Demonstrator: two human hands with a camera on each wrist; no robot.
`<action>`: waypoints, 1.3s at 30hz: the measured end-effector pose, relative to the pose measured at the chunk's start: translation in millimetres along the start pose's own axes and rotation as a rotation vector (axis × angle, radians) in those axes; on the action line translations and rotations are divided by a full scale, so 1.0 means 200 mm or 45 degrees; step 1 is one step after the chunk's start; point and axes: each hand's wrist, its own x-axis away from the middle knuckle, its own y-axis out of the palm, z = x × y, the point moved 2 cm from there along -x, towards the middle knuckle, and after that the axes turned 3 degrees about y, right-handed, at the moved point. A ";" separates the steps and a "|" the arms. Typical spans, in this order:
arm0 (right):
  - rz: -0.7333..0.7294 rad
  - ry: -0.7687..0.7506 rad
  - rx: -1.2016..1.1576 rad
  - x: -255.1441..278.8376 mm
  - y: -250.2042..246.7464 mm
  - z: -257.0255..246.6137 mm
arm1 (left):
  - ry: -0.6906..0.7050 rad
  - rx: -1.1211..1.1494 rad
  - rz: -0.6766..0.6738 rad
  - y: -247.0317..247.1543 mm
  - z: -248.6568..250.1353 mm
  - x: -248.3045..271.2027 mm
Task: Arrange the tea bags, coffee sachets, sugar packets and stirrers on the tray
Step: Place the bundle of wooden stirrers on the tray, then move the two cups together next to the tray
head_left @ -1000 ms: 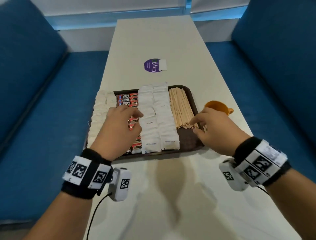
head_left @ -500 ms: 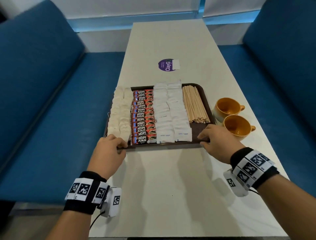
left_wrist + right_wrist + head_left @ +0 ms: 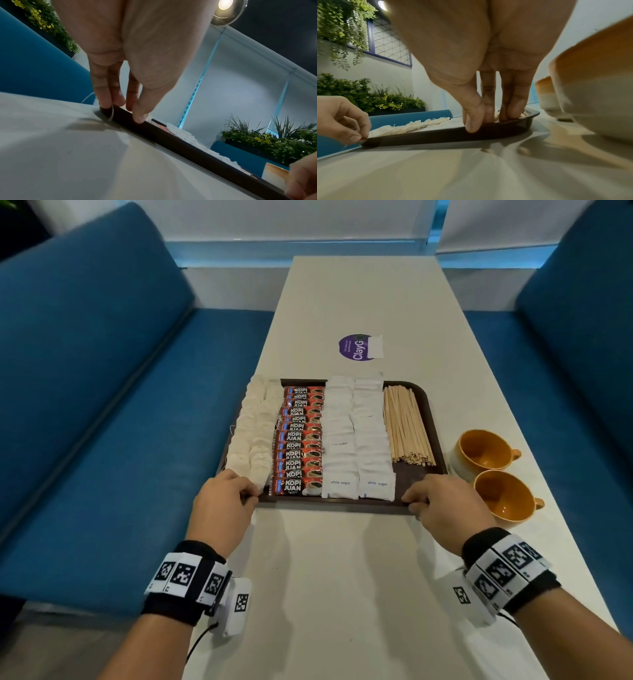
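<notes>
We sit at a white table (image 3: 359,577) between blue benches (image 3: 85,405). Our left hand (image 3: 222,505) and right hand (image 3: 445,508) pinch the near rim of the tray (image 3: 416,474), which holds tea bags (image 3: 253,433), coffee sachets (image 3: 301,440), two sugar columns (image 3: 356,440) and stirrers (image 3: 406,426). Two orange cups (image 3: 486,453) stand beside it.

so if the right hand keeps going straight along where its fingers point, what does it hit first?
The right hand grips the tray at its near rim, fingers pointing away from the person. Going straight on, it would probably meet the near ends of the stirrers first; the cups sit off to its right.
</notes>
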 end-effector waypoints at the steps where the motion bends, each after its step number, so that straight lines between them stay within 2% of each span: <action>1: 0.025 0.008 -0.013 -0.03 0.00 0.00 | -0.009 0.000 0.006 0.00 0.00 -0.04; 6: 0.105 0.071 -0.103 -0.18 -0.01 -0.02 | -0.048 0.007 0.038 0.03 -0.02 -0.23; 17: 0.166 0.097 -0.134 -0.49 -0.08 -0.09 | -0.174 -0.015 -0.034 0.04 -0.01 -0.58; 25: 0.185 0.067 -0.110 -0.60 -0.10 -0.13 | -0.220 0.001 -0.041 0.03 -0.03 -0.67; 31: 0.095 0.012 -0.250 -0.55 -0.13 -0.10 | -0.236 0.018 -0.110 -0.01 0.05 -0.65; 35: 0.258 -0.131 -0.460 -0.35 -0.32 -0.05 | -0.082 0.264 0.032 -0.07 0.33 -0.58; 37: 0.375 -0.178 -0.480 -0.22 -0.44 0.01 | 0.125 0.428 0.110 -0.08 0.56 -0.51; 39: 0.462 -0.164 -0.481 -0.10 -0.54 0.11 | 0.377 0.569 0.098 -0.06 0.79 -0.44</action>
